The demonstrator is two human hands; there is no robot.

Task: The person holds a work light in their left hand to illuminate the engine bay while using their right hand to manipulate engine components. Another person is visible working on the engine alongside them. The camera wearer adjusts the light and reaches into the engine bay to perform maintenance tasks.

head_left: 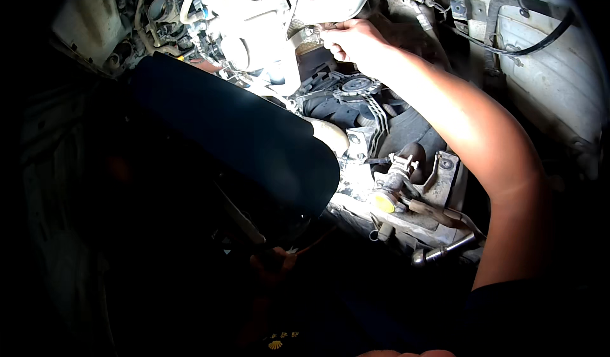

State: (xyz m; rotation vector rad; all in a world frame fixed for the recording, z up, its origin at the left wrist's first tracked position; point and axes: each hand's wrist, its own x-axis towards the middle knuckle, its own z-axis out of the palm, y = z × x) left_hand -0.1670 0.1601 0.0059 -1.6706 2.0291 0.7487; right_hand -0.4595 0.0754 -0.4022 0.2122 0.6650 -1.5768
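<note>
My right hand point(349, 39) reaches high into the engine bay, fingers curled at a small metal fitting point(310, 32) beside a pale housing point(238, 52); what they hold is hard to make out. A reddish, shadowed shape point(273, 262) low in the middle may be my left hand, but its fingers are unclear. A large black panel point(229, 141) spans the centre left. To its right are a belt and pulley point(356, 85) and a metal neck with a yellow cap point(385, 202).
A metal socket tool point(445, 249) lies below the yellow cap. A white inner body panel point(540, 84) with a black hose point(495, 20) bounds the right side. Hoses and fittings point(162, 14) crowd the upper left. The lower left is in deep shadow.
</note>
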